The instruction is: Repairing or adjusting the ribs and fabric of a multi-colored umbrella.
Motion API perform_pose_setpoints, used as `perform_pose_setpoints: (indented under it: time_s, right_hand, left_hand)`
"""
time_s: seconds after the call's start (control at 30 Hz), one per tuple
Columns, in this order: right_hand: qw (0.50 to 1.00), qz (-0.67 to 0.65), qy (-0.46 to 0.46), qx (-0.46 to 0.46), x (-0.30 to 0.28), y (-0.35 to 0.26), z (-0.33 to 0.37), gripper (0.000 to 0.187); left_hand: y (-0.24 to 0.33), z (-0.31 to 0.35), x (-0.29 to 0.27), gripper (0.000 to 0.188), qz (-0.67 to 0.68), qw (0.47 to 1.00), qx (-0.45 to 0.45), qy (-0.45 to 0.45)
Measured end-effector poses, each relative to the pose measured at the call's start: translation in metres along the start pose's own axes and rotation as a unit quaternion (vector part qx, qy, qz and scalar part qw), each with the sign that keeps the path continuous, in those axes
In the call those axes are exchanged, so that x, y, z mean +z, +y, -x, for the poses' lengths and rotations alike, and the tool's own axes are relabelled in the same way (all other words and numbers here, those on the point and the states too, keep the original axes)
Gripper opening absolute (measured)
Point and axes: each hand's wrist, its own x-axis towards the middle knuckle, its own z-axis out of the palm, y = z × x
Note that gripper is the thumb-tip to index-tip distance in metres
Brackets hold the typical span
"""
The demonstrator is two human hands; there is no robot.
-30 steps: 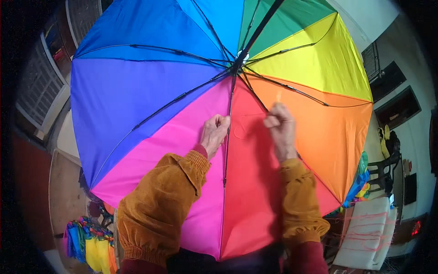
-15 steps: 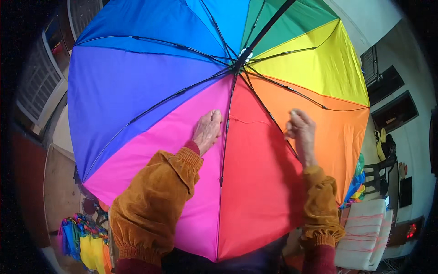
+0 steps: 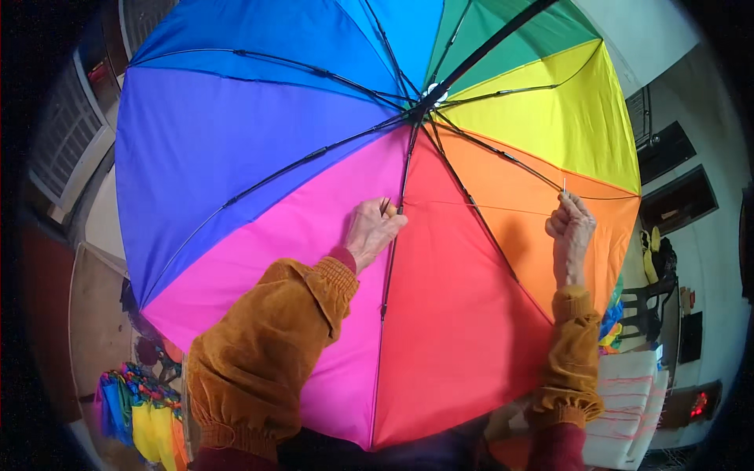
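An open rainbow umbrella (image 3: pixel 463 314) spreads before me, its inside facing me with black ribs and a black shaft (image 3: pixel 495 39) rising to the upper right. My left hand (image 3: pixel 374 232) is closed in a pinch on the black rib (image 3: pixel 406 177) between the pink and red panels. Over the orange panel, my right hand (image 3: pixel 572 224) is closed on a thin pale needle (image 3: pixel 564 185), whose tip sticks up above the fingers. A fine red thread (image 3: pixel 471 205) runs nearly straight from the rib by my left hand across the red panel to my right hand.
Folded rainbow umbrellas (image 3: pixel 145 416) hang at the lower left, and more colourful fabric (image 3: pixel 613 322) shows at the right. White padded boards with red threads (image 3: pixel 628 400) stand at the lower right. A dark chair (image 3: pixel 648 310) is behind them.
My right hand has moved right from the red-orange seam over the orange panel, pulling the slack thread nearly straight. My left hand has shifted slightly right and down onto the rib.
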Motion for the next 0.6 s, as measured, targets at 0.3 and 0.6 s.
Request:
perform_pose_setpoints:
  time_s: [0.3, 0.6]
  right_hand:
    - [0.999, 0.049, -0.004, 0.010, 0.037, 0.027, 0.012, 0.009]
    - [0.999, 0.017, 0.026, -0.027, -0.058, 0.006, -0.014, 0.012]
  left_hand:
    - [0.022, -0.001, -0.012, 0.018, 0.213, 0.947, -0.242, 0.009]
    - [0.012, 0.000, -0.008, 0.021, 0.067, 0.996, -0.058, -0.013]
